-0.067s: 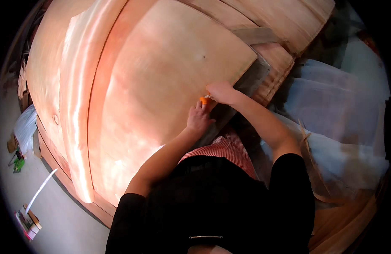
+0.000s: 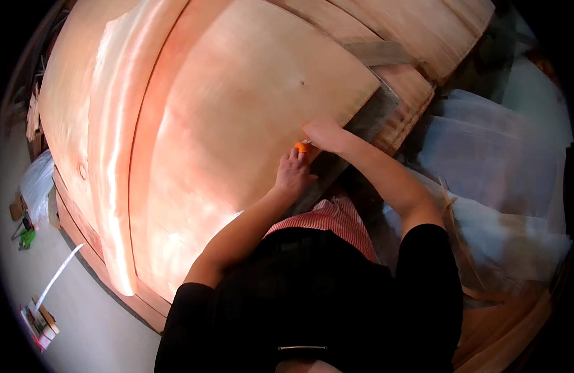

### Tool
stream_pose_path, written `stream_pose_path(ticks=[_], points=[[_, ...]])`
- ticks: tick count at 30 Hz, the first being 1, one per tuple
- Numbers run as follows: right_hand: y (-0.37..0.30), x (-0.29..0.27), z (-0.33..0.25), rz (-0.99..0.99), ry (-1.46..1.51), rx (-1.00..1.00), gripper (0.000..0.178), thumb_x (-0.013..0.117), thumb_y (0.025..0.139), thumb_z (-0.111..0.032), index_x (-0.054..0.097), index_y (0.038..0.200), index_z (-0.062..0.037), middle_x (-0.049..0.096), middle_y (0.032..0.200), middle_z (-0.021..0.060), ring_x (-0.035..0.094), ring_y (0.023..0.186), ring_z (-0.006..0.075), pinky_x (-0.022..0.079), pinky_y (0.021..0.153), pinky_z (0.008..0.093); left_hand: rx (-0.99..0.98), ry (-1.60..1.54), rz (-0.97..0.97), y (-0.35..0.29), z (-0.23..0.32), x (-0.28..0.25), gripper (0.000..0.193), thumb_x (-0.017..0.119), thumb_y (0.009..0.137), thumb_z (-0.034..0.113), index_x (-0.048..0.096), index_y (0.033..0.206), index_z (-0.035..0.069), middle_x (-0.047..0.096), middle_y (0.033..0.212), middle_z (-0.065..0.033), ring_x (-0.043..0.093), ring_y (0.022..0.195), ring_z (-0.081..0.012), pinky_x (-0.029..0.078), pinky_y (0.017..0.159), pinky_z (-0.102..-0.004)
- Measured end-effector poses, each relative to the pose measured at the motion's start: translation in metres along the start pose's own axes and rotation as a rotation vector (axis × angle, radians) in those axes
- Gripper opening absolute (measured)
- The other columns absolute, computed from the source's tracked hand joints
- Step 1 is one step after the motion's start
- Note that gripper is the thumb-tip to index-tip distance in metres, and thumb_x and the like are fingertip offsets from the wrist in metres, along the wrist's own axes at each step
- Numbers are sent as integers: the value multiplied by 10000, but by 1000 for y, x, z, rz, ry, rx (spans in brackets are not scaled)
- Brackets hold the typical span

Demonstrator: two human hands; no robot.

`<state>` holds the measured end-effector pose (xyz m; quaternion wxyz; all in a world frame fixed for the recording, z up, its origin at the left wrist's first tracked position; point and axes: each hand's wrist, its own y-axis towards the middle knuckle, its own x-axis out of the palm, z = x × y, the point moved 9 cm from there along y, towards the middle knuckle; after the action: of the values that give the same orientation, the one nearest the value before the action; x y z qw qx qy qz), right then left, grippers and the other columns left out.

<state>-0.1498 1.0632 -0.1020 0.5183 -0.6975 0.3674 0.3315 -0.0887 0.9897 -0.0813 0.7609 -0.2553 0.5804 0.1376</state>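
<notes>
Near the front edge of a large pale wood veneer sheet (image 2: 256, 105), my two hands are close together. My left hand (image 2: 292, 177) lies on the sheet with its fingers stretched forward and its thumb out to the side. A bright orange band (image 2: 302, 147) is at its fingertips; whether it wraps a finger or is a separate piece I cannot tell. Just beyond, to the right, my right hand (image 2: 324, 135) is closed at the sheet's edge. A small pale bit shows between it and the orange band. What its fingers hold is hidden.
A curled veneer strip (image 2: 116, 168) rises along the left of the sheet. More wood sheets (image 2: 417, 31) lie at the far right. Translucent plastic sheeting (image 2: 486, 149) covers the right side. A green tool (image 2: 27, 239) and a small box (image 2: 41, 323) stand on the left floor.
Both hands keep nearly the same place. A small orange spot by my right fingertips has gone out of sight. The whole view has shifted slightly.
</notes>
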Motion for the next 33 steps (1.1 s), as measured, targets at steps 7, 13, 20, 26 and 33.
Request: stream_pose_path(ticks=[7, 13, 20, 26, 33], points=[[18, -84, 40, 155, 256, 3, 200, 505, 829, -168, 600, 969, -60, 601, 718, 110, 571, 630, 217, 448, 579, 344, -33, -50, 31, -4, -11, 1, 554, 648, 668, 456, 601, 1032, 40, 480, 1135, -108, 427, 1058, -244, 385, 819, -341], [60, -42, 1, -36, 778, -97, 167, 509, 855, -184, 532, 927, -35, 542, 661, 41, 518, 582, 146, 412, 529, 292, -40, -315, 180, -17, -40, -10, 481, 626, 723, 333, 560, 1068, 4, 464, 1172, -143, 448, 1054, -285, 384, 882, -378], [97, -50, -38, 85, 535, -89, 241, 597, 785, -216, 514, 914, -30, 601, 821, 153, 593, 749, 297, 468, 639, 388, -128, -181, 268, -29, -87, -33, 552, 603, 748, 307, 478, 1181, -13, 371, 1318, -160, 347, 1217, -313, 305, 991, -431], [100, -58, -34, 262, 344, -124, 211, 596, 781, -189, 514, 910, -43, 599, 784, 146, 593, 695, 295, 479, 602, 386, -170, -121, 176, -17, -102, -31, 670, 577, 754, 439, 432, 1252, 15, 329, 1366, -146, 215, 1311, -278, 153, 1060, -468], [80, -47, -24, -26, 852, 70, 118, 552, 808, -134, 510, 887, -56, 554, 660, 69, 513, 490, 169, 405, 403, 299, -178, -115, 157, -22, -100, -34, 712, 583, 747, 456, 397, 1284, 27, 314, 1374, -133, 204, 1316, -263, 143, 1064, -466]])
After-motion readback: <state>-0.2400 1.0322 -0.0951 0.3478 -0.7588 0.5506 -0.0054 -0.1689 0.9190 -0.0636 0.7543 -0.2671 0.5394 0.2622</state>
